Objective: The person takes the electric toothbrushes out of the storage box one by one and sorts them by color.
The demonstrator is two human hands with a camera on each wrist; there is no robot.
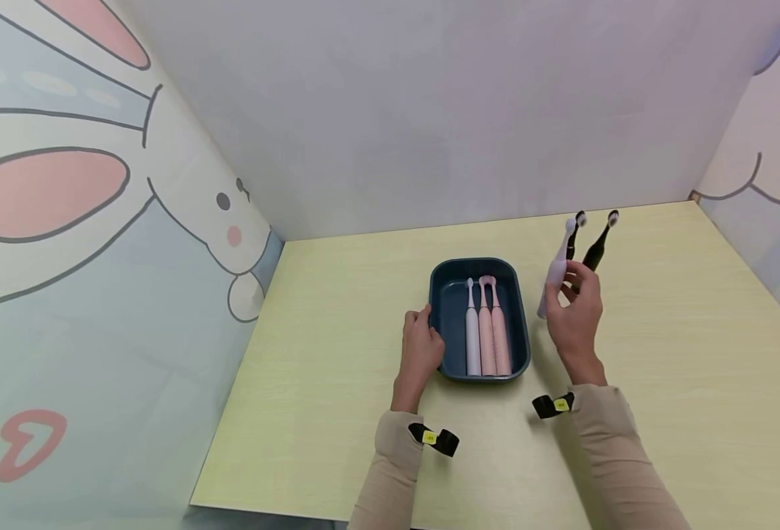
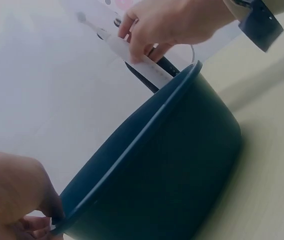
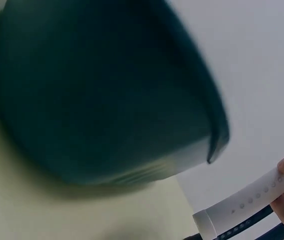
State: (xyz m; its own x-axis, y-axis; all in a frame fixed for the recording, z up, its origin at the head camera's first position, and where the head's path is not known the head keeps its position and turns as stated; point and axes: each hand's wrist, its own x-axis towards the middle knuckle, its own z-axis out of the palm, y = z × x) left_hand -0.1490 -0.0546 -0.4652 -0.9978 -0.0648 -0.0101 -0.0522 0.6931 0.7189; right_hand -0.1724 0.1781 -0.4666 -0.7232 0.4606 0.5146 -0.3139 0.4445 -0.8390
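My left hand (image 1: 421,341) grips the left rim of a dark blue plastic tray (image 1: 451,316), thumb and fingers over its edge. Inside the tray lie a pale lavender electric toothbrush (image 1: 473,340) and two pink electric toothbrushes (image 1: 487,340), side by side with heads to the far end. To the right of the tray, my right hand (image 1: 577,316) holds a lavender-white electric toothbrush (image 1: 554,275) upright and tilted, pinched between thumb and fingers. Two black electric toothbrushes (image 1: 595,252) stick up from behind the same fingers, their lower handles partly hidden.
The tray stands on a pale yellow-green wooden table (image 1: 336,331). A plain grey wall (image 1: 429,110) rises along the back edge. Side walls carry cartoon rabbit drawings (image 1: 211,221). Each wrist wears a black strap with a small camera (image 1: 447,442).
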